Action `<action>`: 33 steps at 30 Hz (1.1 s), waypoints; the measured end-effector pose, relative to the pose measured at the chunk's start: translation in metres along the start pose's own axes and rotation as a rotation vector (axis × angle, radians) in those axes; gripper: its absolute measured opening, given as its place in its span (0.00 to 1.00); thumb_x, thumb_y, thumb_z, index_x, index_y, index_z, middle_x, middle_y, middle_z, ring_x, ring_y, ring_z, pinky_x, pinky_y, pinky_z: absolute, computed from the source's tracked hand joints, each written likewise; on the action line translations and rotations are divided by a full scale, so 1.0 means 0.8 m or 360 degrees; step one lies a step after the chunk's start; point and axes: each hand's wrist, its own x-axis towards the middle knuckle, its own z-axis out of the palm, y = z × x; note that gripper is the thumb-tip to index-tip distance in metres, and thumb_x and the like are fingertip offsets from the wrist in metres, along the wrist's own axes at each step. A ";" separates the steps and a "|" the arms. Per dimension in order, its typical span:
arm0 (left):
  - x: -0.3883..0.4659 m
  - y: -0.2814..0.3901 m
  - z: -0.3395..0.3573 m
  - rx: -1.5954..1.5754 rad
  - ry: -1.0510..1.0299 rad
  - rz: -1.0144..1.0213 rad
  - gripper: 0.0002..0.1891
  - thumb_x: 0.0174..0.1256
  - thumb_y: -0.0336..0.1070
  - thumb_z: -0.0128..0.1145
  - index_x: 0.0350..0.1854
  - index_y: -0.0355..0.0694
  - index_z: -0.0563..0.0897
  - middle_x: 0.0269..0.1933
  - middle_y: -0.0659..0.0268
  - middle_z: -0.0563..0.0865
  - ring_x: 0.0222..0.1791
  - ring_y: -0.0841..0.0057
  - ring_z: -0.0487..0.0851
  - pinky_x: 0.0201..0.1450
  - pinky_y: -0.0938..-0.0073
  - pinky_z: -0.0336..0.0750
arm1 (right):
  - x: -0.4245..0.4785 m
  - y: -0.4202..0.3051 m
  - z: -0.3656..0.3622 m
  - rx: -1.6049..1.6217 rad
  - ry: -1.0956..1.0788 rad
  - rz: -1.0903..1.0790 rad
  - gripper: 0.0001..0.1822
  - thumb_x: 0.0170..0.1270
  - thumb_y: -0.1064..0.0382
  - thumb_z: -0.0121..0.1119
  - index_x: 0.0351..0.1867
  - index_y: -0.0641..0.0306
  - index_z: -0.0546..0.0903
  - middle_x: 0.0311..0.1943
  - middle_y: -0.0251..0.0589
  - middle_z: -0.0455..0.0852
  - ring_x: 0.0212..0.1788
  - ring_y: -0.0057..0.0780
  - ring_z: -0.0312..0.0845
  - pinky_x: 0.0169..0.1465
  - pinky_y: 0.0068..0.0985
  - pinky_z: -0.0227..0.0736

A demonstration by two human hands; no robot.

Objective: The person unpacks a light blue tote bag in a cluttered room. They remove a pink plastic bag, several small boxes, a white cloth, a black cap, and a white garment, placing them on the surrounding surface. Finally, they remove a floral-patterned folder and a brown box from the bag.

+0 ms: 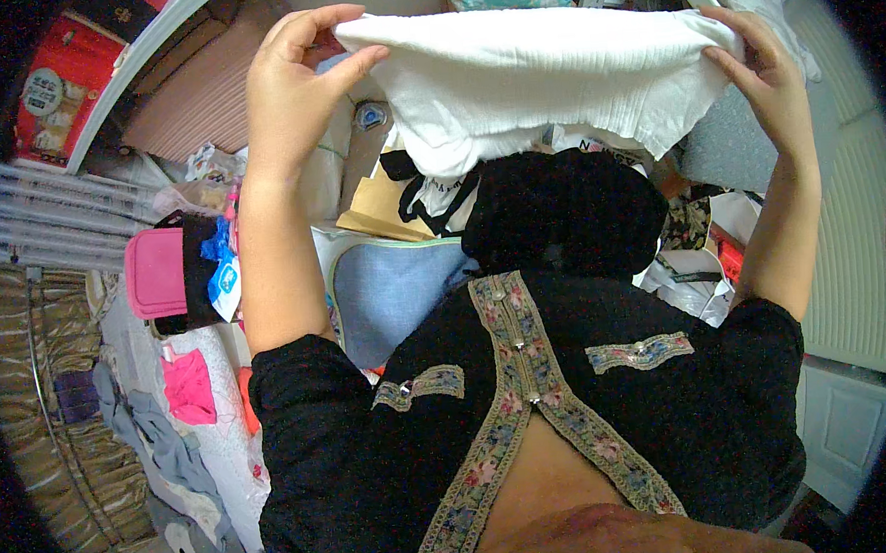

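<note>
A white ribbed cloth (pixel 552 68), perhaps a garment, is stretched sideways between my raised hands. At its left end, my left hand (pixel 305 73) pinches a corner between thumb and fingers. The other top corner is gripped by my right hand (pixel 758 61). The cloth hangs in loose folds, lower at its left side. Below it, a dark black fabric bundle (pixel 564 214) lies close to my body. A white fabric piece with black straps (pixel 443 201) shows left of the bundle, partly hidden by the cloth.
A blue fabric item with pale edging (pixel 399 290) and a brown paper piece (pixel 379 205) lie before me. Leftward are a pink-and-black bag (pixel 161 272), a bright pink cloth (pixel 189 387) and a grey garment (pixel 167 456). Plastic packaging (pixel 695 286) lies at right, near a white cabinet (pixel 845 424).
</note>
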 end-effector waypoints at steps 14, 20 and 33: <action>-0.019 0.001 0.033 -0.0091 -0.0169 0.0100 0.22 0.54 0.24 0.67 0.55 0.37 0.81 0.53 0.61 0.86 0.54 0.69 0.83 0.61 0.65 0.76 | -0.013 -0.003 0.048 0.0731 0.0334 0.0201 0.25 0.62 0.67 0.69 0.63 0.57 0.82 0.58 0.35 0.85 0.58 0.25 0.79 0.62 0.25 0.72; -0.030 -0.046 0.022 -0.1275 -0.0288 -0.0283 0.05 0.64 0.24 0.57 0.39 0.40 0.78 0.51 0.59 0.85 0.51 0.72 0.83 0.57 0.71 0.77 | -0.020 0.021 0.012 -0.0199 0.0090 -0.0028 0.08 0.60 0.68 0.65 0.40 0.63 0.80 0.58 0.39 0.84 0.58 0.32 0.80 0.62 0.27 0.71; -0.009 -0.057 0.051 -0.1282 0.0319 -0.0970 0.12 0.67 0.33 0.63 0.49 0.32 0.84 0.43 0.61 0.89 0.38 0.74 0.88 0.42 0.76 0.82 | 0.031 0.013 0.126 0.1524 0.0235 0.0978 0.18 0.71 0.57 0.58 0.56 0.67 0.80 0.47 0.40 0.86 0.50 0.28 0.82 0.57 0.29 0.77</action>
